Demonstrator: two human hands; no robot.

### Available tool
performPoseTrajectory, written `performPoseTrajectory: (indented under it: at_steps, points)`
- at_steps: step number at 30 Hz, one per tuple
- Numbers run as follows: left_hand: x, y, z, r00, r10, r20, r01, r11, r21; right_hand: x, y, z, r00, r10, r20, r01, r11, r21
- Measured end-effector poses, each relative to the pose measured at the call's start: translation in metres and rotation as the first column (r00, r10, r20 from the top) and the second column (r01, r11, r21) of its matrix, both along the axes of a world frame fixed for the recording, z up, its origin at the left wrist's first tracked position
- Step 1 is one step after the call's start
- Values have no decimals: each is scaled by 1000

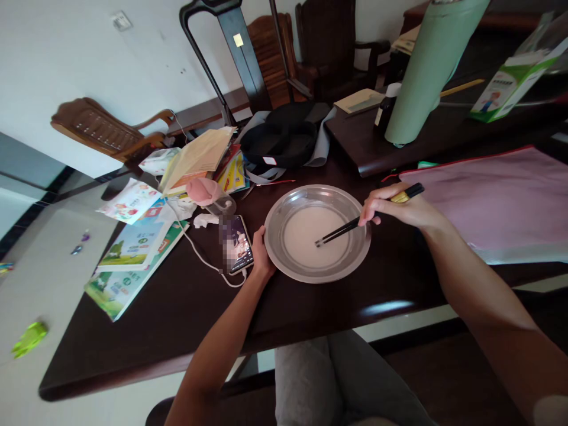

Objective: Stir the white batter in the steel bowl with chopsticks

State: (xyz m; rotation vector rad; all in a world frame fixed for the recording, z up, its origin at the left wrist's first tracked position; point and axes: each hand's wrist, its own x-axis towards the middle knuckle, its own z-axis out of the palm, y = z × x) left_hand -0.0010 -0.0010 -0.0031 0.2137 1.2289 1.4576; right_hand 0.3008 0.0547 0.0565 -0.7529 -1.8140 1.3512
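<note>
A wide, shallow stainless steel basin [358, 251] stands on the dark wooden table, with a cloudy white liquid [308, 228] in its bottom. My left hand [262, 253] grips the basin's left rim, its fingers partly hidden underneath and behind the edge. In my right hand [384, 204] is a pair of black chopsticks [339, 231] with gold bands near the top. They slant down to the left, and their tips dip into the liquid near the basin's middle. Just left of my left hand lies a smartphone [242, 248] with its screen lit and a white cable plugged in.
Beyond the phone rests a pink-capped clear bottle [210, 195]. Books and papers [133, 242] cover the table's left side. Behind the basin is a black bag [284, 139]. At right lie a pink zip pouch [492, 201] and, on a raised surface, a tall green flask [430, 77].
</note>
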Motion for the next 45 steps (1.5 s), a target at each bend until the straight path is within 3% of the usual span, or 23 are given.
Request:
performPoseTrajectory:
  at_steps: [3,9,16,22,29,35,41,45]
  points:
    - [0,0,1,1000,10,3,-10,1000,-11,-11,-2,-4,997,70,34,-69,997,-20]
    - [0,-1,2,1000,11,-8,-12,1000,-10,-2,1,-3,995,-99,6,99,995,31]
    - [0,-1,2,1000,5,6,-4,999,-38,-8,-1,-5,994,99,56,-97,995,-32]
    - [0,-1,3,1000,-4,-19,3,999,-44,3,2,3,997,-49,55,48,999,16]
    - [-1,0,0,1000,7,-8,-8,1000,-14,-5,0,-3,986,140,91,-137,989,-47]
    - [0,0,3,1000,15,8,-15,1000,-15,5,1,3,997,-22,78,22,1000,9]
    - [2,-1,8,1000,26,8,-26,999,-46,-3,-1,0,982,129,136,-126,992,-32]
    - [2,0,7,1000,25,-8,-25,1000,-14,-4,2,-5,986,42,159,-50,998,48]
